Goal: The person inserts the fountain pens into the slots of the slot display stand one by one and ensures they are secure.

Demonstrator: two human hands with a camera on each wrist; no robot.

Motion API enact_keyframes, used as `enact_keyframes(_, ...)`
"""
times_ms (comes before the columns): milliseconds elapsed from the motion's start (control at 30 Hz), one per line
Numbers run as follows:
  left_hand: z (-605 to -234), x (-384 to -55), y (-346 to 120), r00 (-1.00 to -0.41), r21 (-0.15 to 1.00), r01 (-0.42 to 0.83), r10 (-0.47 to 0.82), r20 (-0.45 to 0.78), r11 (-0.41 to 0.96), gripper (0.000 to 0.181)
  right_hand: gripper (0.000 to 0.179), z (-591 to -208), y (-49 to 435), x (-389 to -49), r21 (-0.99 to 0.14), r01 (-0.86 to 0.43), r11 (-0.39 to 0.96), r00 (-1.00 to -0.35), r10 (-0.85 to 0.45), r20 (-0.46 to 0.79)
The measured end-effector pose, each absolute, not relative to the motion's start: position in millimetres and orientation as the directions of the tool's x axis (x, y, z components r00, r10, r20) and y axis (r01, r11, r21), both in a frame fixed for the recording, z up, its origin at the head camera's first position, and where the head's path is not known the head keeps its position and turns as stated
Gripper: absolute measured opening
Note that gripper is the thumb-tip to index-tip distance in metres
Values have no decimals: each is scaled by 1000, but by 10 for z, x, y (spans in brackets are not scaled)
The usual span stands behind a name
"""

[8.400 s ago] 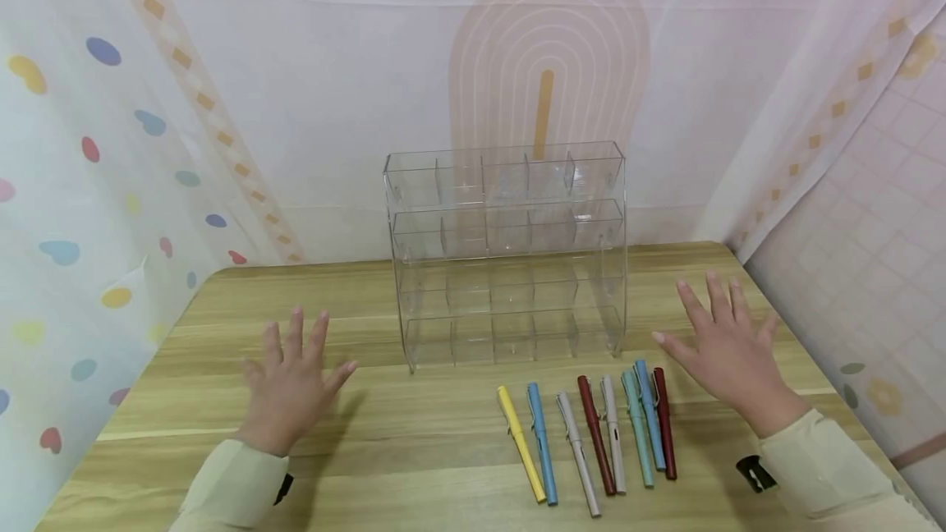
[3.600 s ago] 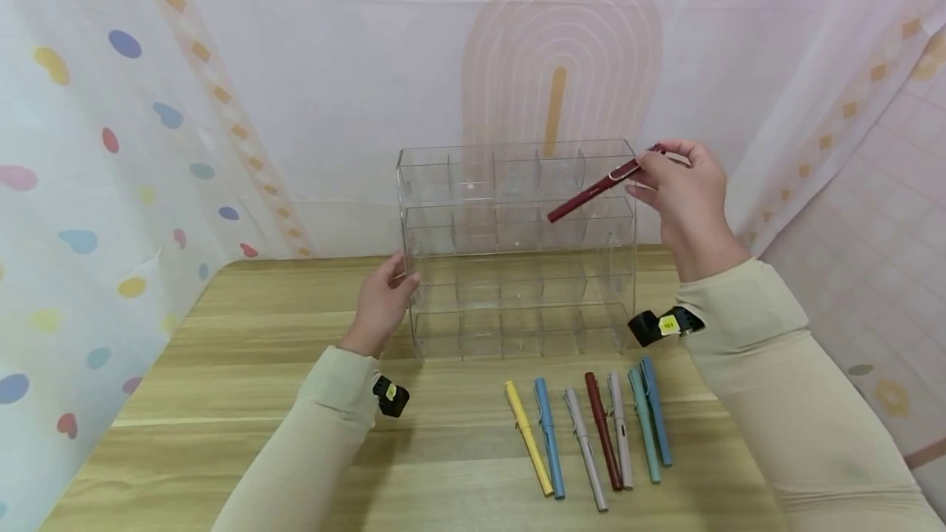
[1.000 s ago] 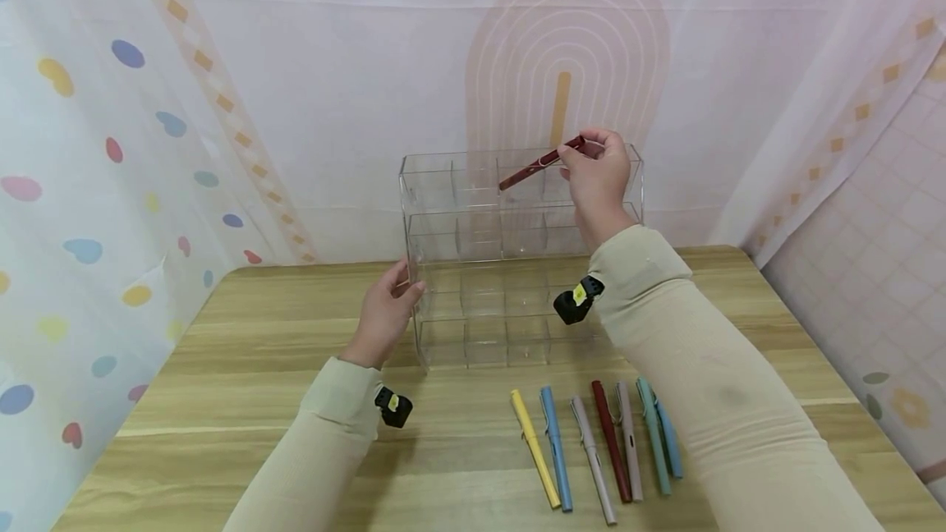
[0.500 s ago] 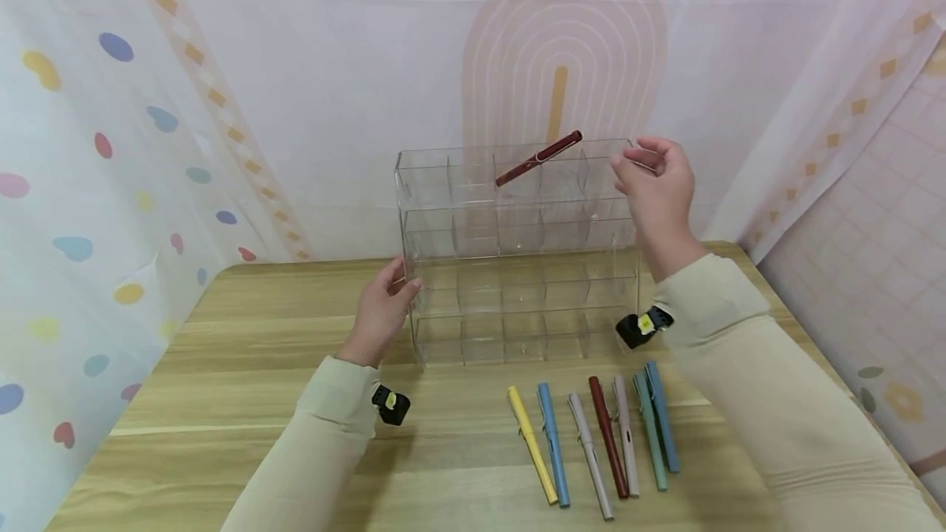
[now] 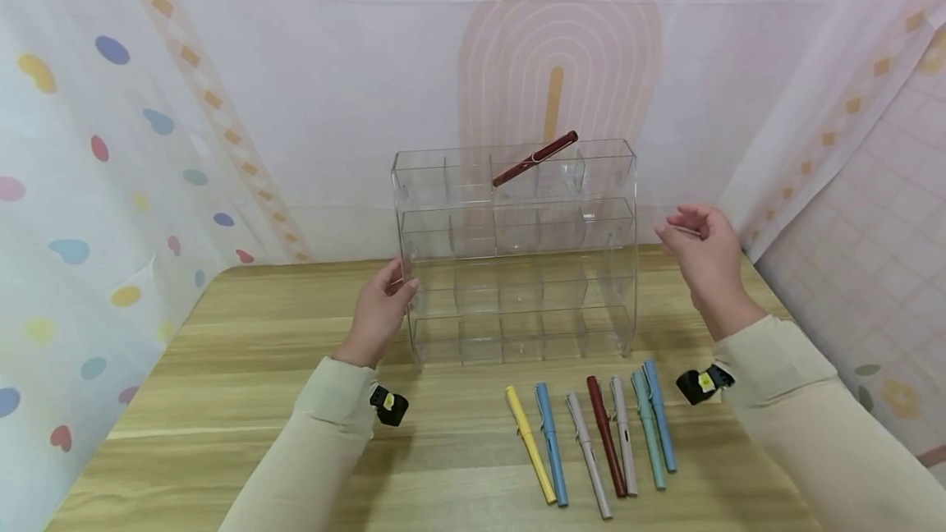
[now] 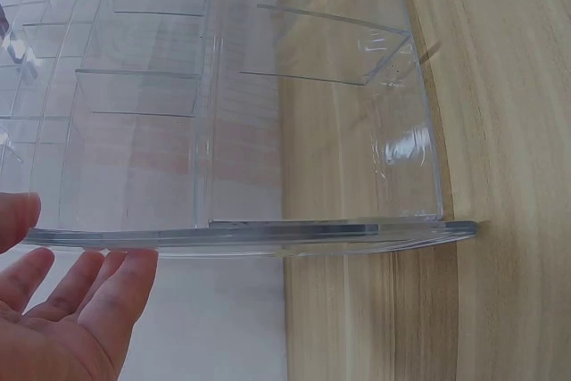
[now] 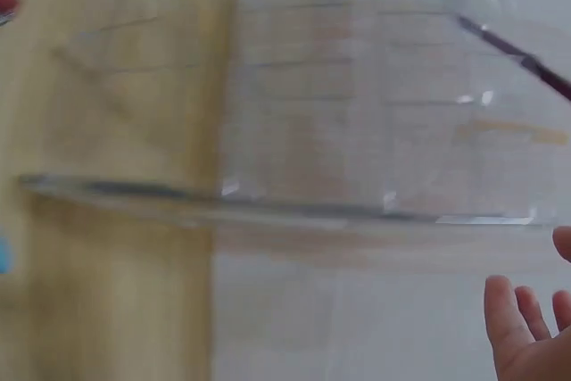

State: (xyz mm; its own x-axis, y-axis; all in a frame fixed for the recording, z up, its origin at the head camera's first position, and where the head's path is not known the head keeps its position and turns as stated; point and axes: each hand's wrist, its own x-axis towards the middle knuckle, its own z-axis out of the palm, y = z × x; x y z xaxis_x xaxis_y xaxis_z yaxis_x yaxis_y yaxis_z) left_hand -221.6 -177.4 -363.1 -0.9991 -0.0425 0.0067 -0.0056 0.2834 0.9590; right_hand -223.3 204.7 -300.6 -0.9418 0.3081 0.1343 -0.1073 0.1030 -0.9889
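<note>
A clear acrylic pen rack [image 5: 517, 257] with stepped rows of compartments stands upright on the table. My left hand [image 5: 377, 310] holds its left side, thumb in front and fingers behind; in the left wrist view the fingertips [image 6: 134, 265] meet the side panel's edge. A dark red pen [image 5: 535, 158] leans at a slant in the top row, lower end at the third compartment from the left, upper end above the rim to the right. My right hand [image 5: 705, 261] hovers to the right of the rack, fingers loosely bent, holding nothing.
In front of the rack lie several pens: a yellow pen [image 5: 530, 446], a blue pen [image 5: 551, 446], a grey pen [image 5: 589, 456], another dark red pen [image 5: 606, 437], another grey pen, a teal pen and a second blue pen [image 5: 660, 417]. A patterned curtain hangs behind the wooden table [image 5: 244, 335].
The right hand has picked up a dark red pen from the far right, let it go in the top row and moved right and down. Earlier, the left hand came to the rack's side.
</note>
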Motion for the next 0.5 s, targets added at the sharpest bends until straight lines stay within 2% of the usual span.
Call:
enact_keyframes(67,-3629,-2214,-1775,-999,957,-9,-45,4,289,54,26,-3114,2114,-2190,-983,-67,171,-956,272,112)
enact_keyframes(233,-3620,-2215,-1771,-999,954,-17,-51,-1,301,54,58,-3361,2237,-2080,-951,26,308,-981,189,34)
enact_keyframes(500,-3617,-2207,-1779,-999,954,-29,-49,-15,298,55,65,-3691,2341,-1958,-907,151,394,-988,25,-154)
